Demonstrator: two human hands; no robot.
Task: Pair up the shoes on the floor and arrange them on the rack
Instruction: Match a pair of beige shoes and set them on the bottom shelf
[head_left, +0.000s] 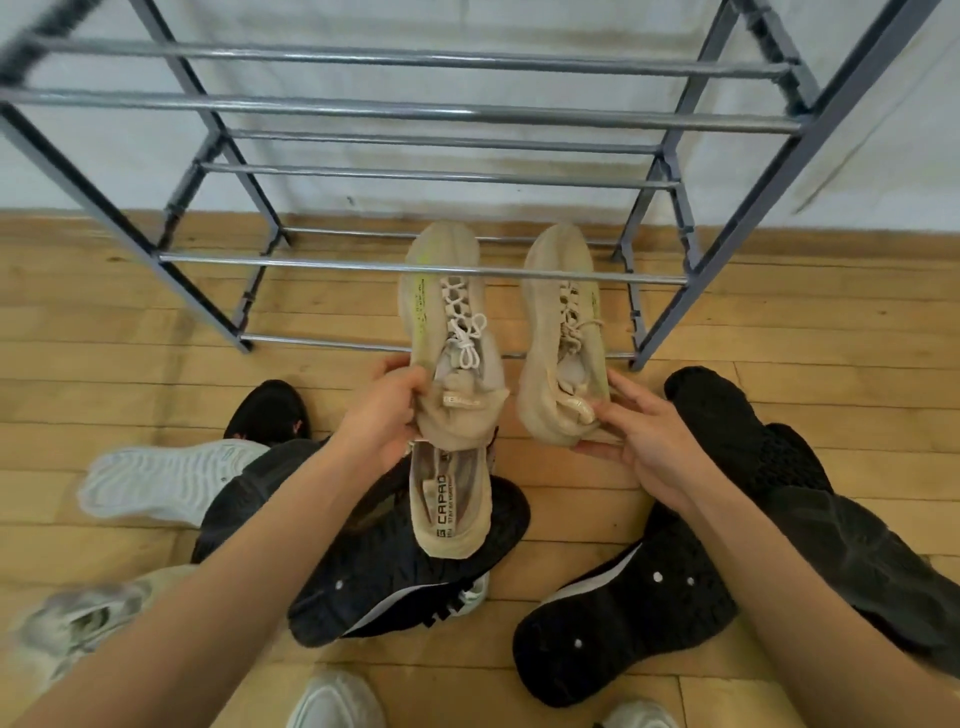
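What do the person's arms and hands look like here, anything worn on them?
The left forearm and right forearm are bare to the frame edge, no sleeves in view. The left grip and right grip are bare hands: no gloves, rings, watch or bands visible.

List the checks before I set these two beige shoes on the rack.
1. Left hand grips the left shoe at its heel: ok.
2. Right hand pinches the right shoe at its heel: ok.
3. Both toes point into the rack, under a rail: ok.
4. Pair matches: cannot tell. One shoe has white laces, the other beige, and a third beige shoe lies on a black shoe.
5. Spot ahead free of other shoes: ok.
6. Soles seated on the bottom rails: cannot tell.
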